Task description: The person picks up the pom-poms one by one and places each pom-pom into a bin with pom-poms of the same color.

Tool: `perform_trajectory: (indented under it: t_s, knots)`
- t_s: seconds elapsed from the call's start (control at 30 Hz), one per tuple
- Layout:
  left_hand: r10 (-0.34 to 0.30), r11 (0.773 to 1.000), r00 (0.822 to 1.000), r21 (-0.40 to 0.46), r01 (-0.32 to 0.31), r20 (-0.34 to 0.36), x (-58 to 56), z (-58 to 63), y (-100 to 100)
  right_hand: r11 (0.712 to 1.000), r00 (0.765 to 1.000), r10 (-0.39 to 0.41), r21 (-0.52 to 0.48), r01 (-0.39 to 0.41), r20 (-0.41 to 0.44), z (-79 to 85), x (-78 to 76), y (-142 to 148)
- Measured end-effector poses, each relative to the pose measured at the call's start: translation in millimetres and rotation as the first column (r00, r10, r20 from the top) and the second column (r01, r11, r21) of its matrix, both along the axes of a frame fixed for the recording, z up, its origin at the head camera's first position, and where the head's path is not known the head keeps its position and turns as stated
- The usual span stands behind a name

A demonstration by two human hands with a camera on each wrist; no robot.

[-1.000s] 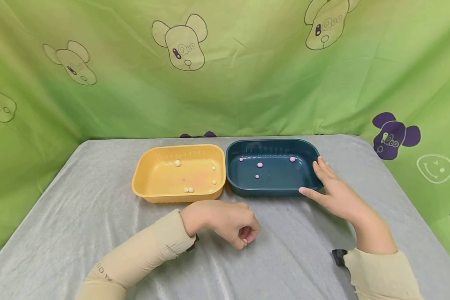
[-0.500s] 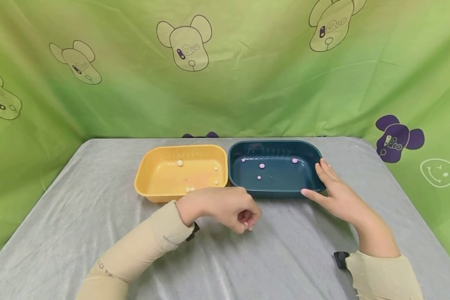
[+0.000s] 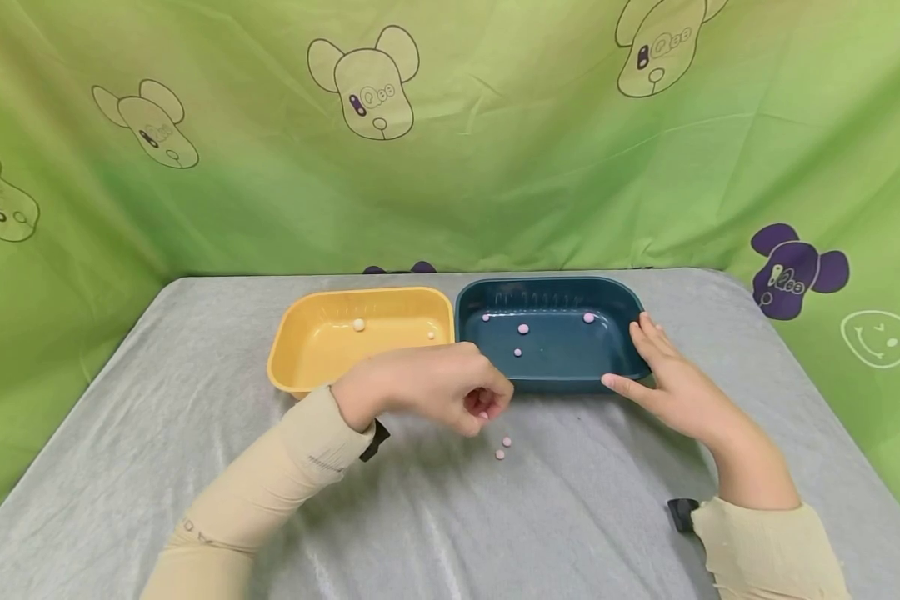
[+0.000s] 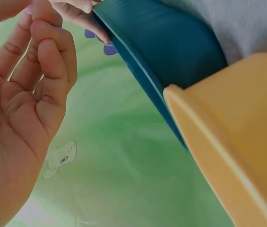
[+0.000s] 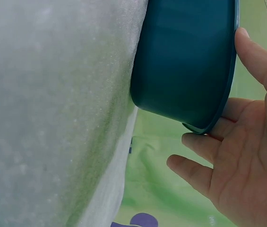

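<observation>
My left hand point(image 3: 438, 383), fingers curled, is over the cloth in front of the two tubs. Between its thumb and fingertips it pinches a small pink ball point(image 4: 28, 9), mostly hidden by the fingers. Two more pink balls, one of them a pink ball point(image 3: 507, 442), lie on the cloth just below this hand. My right hand point(image 3: 678, 387) rests at the right end of the dark blue tub point(image 3: 562, 385), thumb on the near rim and straight fingers along the side. Several pink balls, including a pink ball point(image 3: 523, 329), lie inside that tub.
A yellow tub point(image 3: 288, 354) stands against the blue one on the left, with white balls such as a white ball point(image 3: 358, 325) inside; my left hand hides part of it. A grey cloth point(image 3: 570, 517) covers the table. Behind hangs a green printed curtain point(image 3: 495, 167).
My left hand has moved up toward the tubs, overlapping the yellow tub more. Two pink balls now show on the cloth where that hand was. The right hand stays at the blue tub.
</observation>
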State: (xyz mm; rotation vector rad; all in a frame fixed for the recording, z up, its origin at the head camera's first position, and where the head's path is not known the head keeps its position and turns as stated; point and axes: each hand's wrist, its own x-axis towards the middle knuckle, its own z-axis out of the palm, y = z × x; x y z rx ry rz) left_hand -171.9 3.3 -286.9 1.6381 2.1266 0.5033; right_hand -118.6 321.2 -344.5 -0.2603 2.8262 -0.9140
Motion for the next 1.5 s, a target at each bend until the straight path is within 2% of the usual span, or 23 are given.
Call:
perform_trajectory:
  t_s: [0.2, 0.4, 0.57, 0.73, 1.07, 1.33, 1.5]
  knots:
    - [0.026, 1.0, 0.999, -0.001, -0.026, -0.033, -6.1, 6.1, 1, 1.0, 1.0, -0.005, 0.002, 0.005, 0.0, 0.8, 0.8, 1]
    - [0.032, 0.999, 0.999, 0.014, -0.031, -0.035, -13.7, 10.7, 3, 1.0, 1.0, 0.0, 0.006, 0.0, 0.006, 0.6, 0.0, 1]
    - [0.021, 0.999, 0.999, 0.033, -0.02, -0.032, -22.5, 13.0, 6, 1.0, 1.0, -0.001, 0.004, 0.001, 0.009, 1.0, -0.4, 1]
    - [0.045, 0.998, 0.998, 0.05, -0.043, -0.035, -30.4, 13.3, 7, 1.0, 1.0, 0.001, 0.007, -0.001, 0.009, 1.0, -0.2, 0]
    - [0.051, 0.997, 0.996, 0.056, -0.047, -0.073, -48.6, 16.9, 17, 1.0, 1.0, 0.0, 0.009, 0.0, 0.005, 0.1, -0.1, -1]
    - [0.109, 0.994, 0.993, 0.015, -0.108, -0.051, -65.5, 19.5, 26, 1.0, 1.0, -0.006, 0.011, 0.006, 0.012, 1.2, -0.1, -2]
    - [0.126, 0.992, 0.991, -0.017, -0.127, -0.052, -75.7, 15.0, 31, 1.0, 1.0, -0.005, 0.003, 0.005, 0.013, 0.3, -0.5, -1]
